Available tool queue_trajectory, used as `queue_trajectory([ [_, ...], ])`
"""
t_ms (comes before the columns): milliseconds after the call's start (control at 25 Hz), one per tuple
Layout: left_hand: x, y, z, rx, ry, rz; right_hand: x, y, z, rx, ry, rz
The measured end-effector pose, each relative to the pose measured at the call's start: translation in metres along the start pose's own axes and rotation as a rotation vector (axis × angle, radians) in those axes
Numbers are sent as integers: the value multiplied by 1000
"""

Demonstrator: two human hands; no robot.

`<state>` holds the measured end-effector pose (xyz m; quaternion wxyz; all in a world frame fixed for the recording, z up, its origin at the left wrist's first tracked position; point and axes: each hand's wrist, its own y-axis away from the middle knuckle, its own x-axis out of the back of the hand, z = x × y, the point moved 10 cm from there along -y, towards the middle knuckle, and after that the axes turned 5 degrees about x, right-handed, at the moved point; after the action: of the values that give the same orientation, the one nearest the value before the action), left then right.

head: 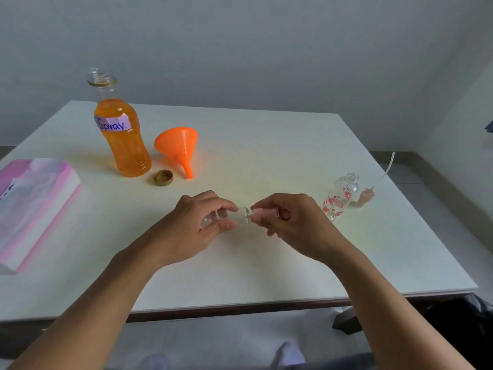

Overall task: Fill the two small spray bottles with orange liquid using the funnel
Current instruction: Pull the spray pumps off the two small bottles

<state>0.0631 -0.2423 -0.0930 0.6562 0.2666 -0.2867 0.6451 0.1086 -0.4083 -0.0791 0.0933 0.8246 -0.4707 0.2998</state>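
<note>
Gripping 1 small spray bottle (242, 216) above the worktop (266, 145), toward its near edge, the left hand (192, 225) steadies it; the right hand (290, 222) pinches its pink cap (260, 213). A hard twist could slip the bottle loose.

Your left hand (202, 225) and right hand (290, 220) are bare, and so are both forearms (106, 289), down past the near edge of the worktop (266, 156). Below that edge, two pale lilac toe tips (289, 353) show, blurred; socks or slippers, you cannot tell which from here.
</note>
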Motion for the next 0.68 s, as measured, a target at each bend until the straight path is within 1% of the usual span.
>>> queue_trajectory([
  [80,5,0,-6,47,-65,15,9,2,-8,86,83,48],
  [160,16,0,-15,112,-106,48,22,5,-15,146,158,133],
  [240,27,-1,-25,163,-63,86,35,9,-15,148,193,201],
  [320,34,-1,-29,167,42,121,46,13,-11,119,214,259],
  [400,35,-3,-28,161,182,135,54,14,-4,57,138,330],
  [520,27,-8,-20,146,357,139,53,10,11,-35,-73,383],
  [600,18,-9,-11,113,414,137,44,5,21,-76,-146,381],
  [680,8,-10,0,65,398,130,38,0,28,-98,-120,385],
])
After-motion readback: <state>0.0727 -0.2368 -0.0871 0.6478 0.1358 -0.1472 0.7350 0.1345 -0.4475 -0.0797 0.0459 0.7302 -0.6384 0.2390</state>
